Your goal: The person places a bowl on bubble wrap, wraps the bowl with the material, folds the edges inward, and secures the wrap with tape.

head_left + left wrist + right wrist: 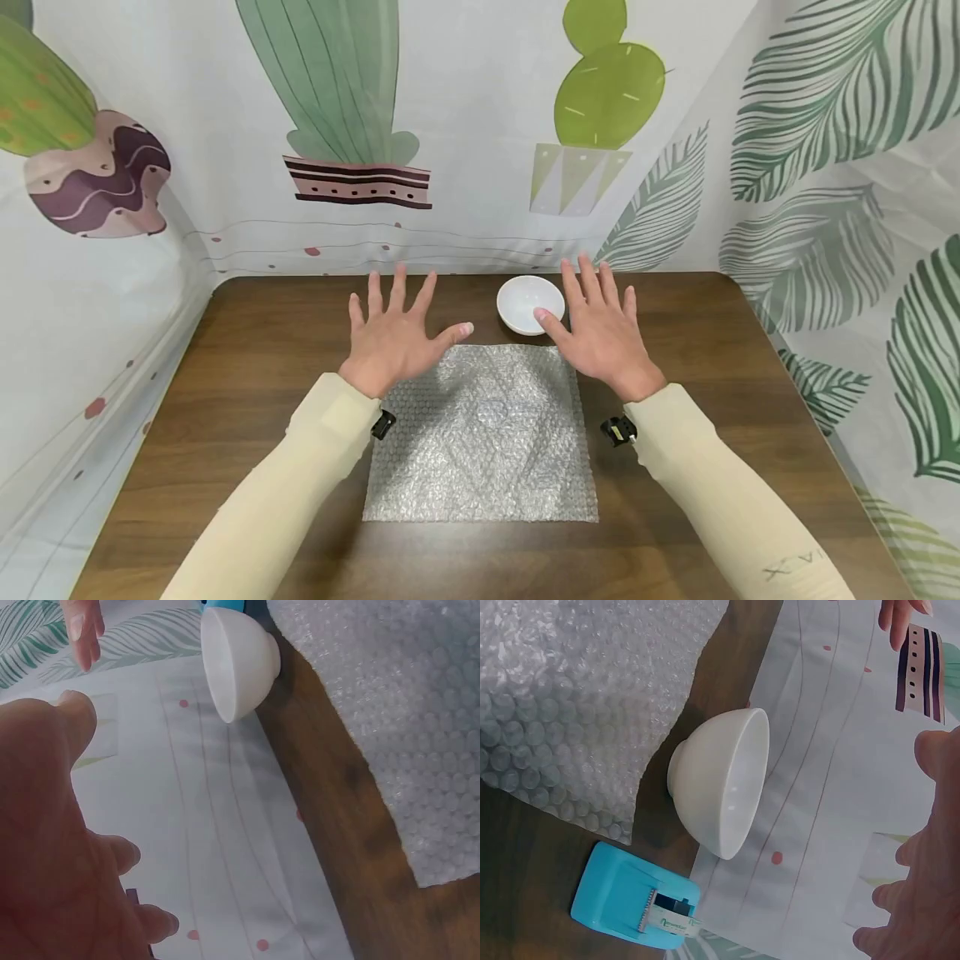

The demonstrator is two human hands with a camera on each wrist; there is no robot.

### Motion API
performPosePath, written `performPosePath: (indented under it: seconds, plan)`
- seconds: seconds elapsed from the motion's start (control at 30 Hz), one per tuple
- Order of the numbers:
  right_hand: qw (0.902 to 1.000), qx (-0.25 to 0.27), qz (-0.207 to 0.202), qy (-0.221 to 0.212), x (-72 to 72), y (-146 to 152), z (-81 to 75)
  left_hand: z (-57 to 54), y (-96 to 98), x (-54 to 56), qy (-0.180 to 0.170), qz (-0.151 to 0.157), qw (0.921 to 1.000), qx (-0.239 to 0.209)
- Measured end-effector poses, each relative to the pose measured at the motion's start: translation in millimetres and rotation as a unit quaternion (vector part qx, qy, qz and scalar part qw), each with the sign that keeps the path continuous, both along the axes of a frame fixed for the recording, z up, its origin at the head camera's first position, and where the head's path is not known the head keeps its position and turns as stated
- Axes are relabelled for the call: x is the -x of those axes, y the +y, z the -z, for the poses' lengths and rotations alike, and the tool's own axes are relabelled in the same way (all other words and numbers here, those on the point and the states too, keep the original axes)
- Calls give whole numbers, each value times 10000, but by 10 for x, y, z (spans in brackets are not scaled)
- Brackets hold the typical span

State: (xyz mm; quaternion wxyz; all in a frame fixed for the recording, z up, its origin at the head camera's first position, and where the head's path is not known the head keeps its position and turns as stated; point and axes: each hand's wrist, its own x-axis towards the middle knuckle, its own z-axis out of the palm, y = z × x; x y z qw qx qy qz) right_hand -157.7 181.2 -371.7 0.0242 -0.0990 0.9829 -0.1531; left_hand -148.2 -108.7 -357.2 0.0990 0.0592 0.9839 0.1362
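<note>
Both hands hover above the table with fingers straight and spread, holding nothing. My left hand (pixel 393 342) is over the far left corner of a sheet of bubble wrap (pixel 487 450), which lies flat. On the other side, my right hand (pixel 603 337) is above the sheet's far right corner. A white bowl (pixel 517 296) stands upright just beyond the sheet, and the right thumb overlaps it in the head view. In the right wrist view a blue tape dispenser (pixel 630 892) sits beside the bowl; the right hand hides it from the head view.
The brown wooden table (pixel 247 400) reaches back to a white cloth (pixel 480 167) printed with cacti and leaves. More of this cloth hangs along the left and right sides. A small black device (pixel 618 431) is worn at each wrist.
</note>
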Motion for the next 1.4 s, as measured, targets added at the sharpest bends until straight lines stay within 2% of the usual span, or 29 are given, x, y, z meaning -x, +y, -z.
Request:
performPosePath:
  seconds: [0.63, 1.4]
  plan:
    - [9999, 102, 6, -26, -74, -1, 88, 306, -45, -153, 53, 39, 9999, -77]
    - [10000, 2, 51, -37, -111, 13, 191, 698, -59, -316, -131, -17, 9998, -149]
